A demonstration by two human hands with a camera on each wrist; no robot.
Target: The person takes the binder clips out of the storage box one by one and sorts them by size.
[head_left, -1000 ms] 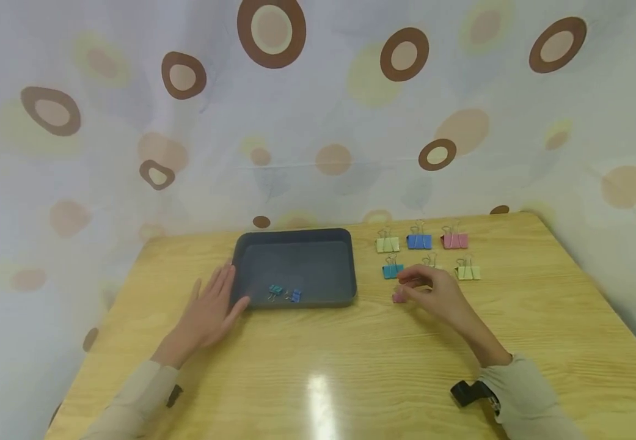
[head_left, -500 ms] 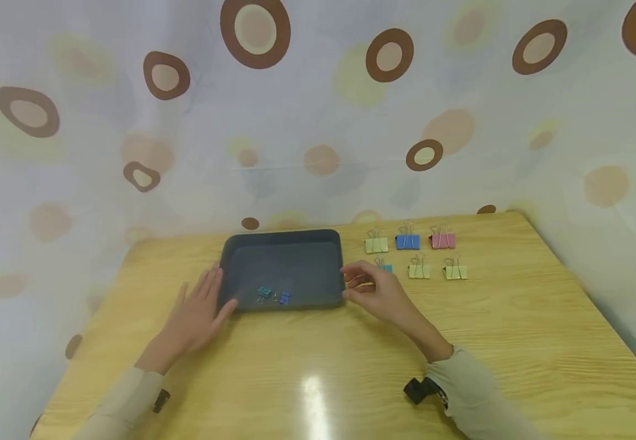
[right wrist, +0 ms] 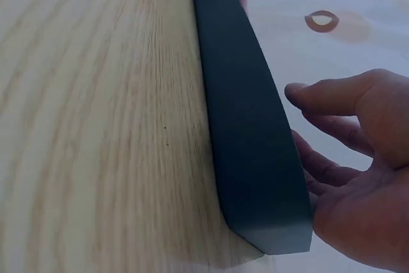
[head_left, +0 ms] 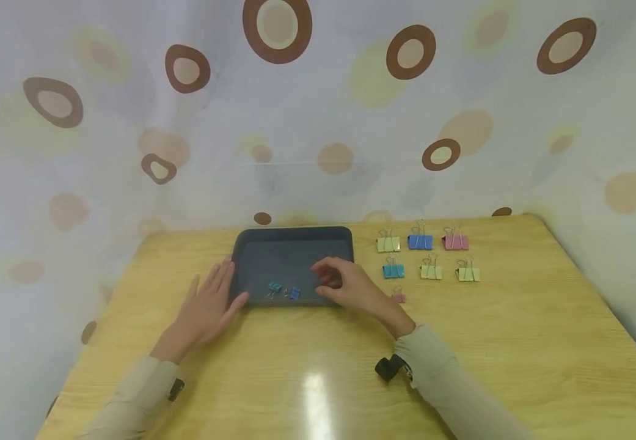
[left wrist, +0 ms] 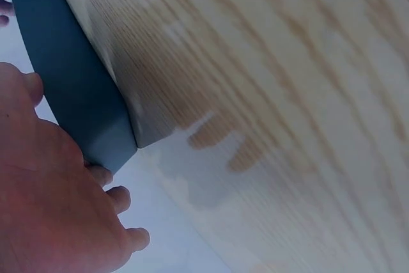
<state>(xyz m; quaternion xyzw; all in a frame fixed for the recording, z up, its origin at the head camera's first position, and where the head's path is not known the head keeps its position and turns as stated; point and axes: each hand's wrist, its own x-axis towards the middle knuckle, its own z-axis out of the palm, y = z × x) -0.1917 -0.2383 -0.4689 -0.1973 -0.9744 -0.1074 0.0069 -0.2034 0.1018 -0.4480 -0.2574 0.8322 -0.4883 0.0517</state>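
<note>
My left hand (head_left: 202,315) lies with straight fingers against the left side of the dark grey tray (head_left: 292,234). Over the tray's right part hovers my right hand (head_left: 353,288), its fingers loosely curved and thumb apart; nothing shows between them. The right wrist view has that same hand (right wrist: 364,158) beside the tray wall (right wrist: 249,126), also with no item visible in it. Inside the tray, near its front wall, lie a small teal binder clip (head_left: 275,286) and a small blue binder clip (head_left: 295,293). A small pink binder clip (head_left: 399,297) sits on the table behind the right hand's wrist.
Right of the tray, binder clips stand in two rows: pale yellow (head_left: 388,244), blue (head_left: 420,242) and pink (head_left: 456,242) at the back, then teal (head_left: 393,271) and two pale yellow (head_left: 431,271) ones. A patterned cloth (head_left: 296,122) rises behind the wooden table (head_left: 252,379).
My right hand has moved left from the small pink binder clip, past the tray's right edge, to above the tray. The pink clip shows on the table. My left hand stays at the tray.
</note>
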